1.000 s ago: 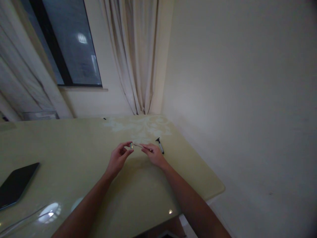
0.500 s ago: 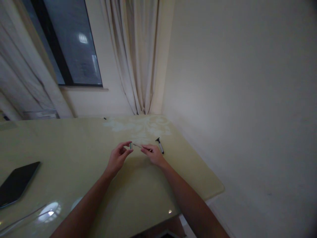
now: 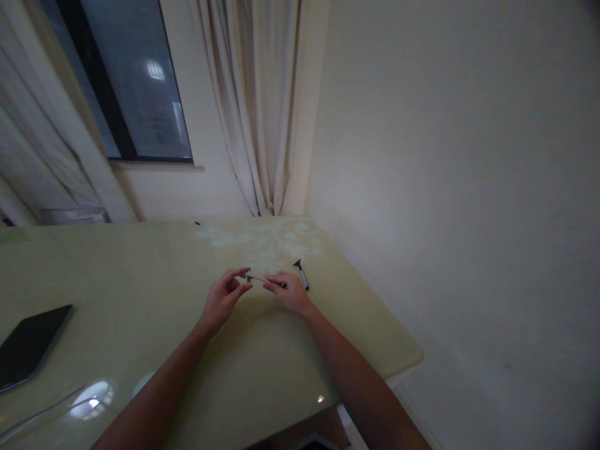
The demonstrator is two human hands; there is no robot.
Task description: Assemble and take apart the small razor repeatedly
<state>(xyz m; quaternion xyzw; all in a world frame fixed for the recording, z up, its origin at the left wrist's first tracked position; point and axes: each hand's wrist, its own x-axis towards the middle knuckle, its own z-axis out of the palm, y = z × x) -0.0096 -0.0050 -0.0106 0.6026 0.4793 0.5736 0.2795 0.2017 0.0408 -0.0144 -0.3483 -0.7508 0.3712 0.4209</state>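
Moved within the last half second: one slim rod [image 3: 258,278], brought leftward by the right hand [image 3: 291,294] to the small greenish piece [image 3: 248,277]; whether seated or merely touching, I cannot tell from here.

Left hand [image 3: 225,297]: grip pinched on the small piece, thumb below, finger above. Right hand: grip closed round the rod. Both items are held above the counter [image 3: 370,331], toward its far right part.

Item, razor-like tool [image 3: 302,275], black head, grey handle: lying just beyond the right hand, inside the counter's right edge, the nearest obstacle.
Item, black scrap [image 3: 197,223]: at the far edge.
Item, dark flat tablet [image 3: 35,347]: left side, well apart from both hands.
Item, thin cable [image 3: 44,411]: near left part, below the tablet.
Item, gathered curtain [image 3: 262,106]: hanging behind the far right corner.
Item, bare wall [image 3: 445,187]: alongside the right edge.
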